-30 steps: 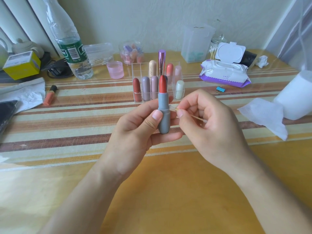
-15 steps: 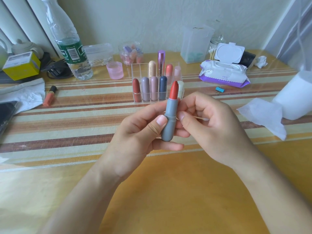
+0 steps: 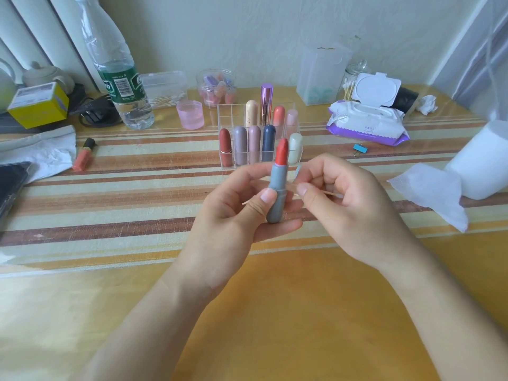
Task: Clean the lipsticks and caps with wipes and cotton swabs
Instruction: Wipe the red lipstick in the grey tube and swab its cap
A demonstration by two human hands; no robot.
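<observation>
My left hand (image 3: 236,213) grips an uncapped grey lipstick (image 3: 277,188) upright at mid-table, its red bullet pointing up. My right hand (image 3: 338,202) pinches a thin wooden cotton swab (image 3: 331,193) between thumb and fingers, right beside the lipstick tube. The swab's tip is hidden behind the tube and fingers. A clear acrylic organiser (image 3: 228,116) behind my hands holds several capped lipsticks. An open pack of wet wipes (image 3: 368,119) lies at the back right.
A water bottle (image 3: 121,78), pink cup (image 3: 190,114) and yellow box (image 3: 38,104) stand at the back left. A loose orange lipstick (image 3: 83,158) lies left. A paper roll (image 3: 483,166) with a loose sheet, a jar of swabs (image 3: 353,81) and a blue clip (image 3: 359,149) are right.
The lipstick shifted right then back toward centre and tilted slightly. My right hand drew the swab along the tube and now holds it lower, beside the tube's middle.
</observation>
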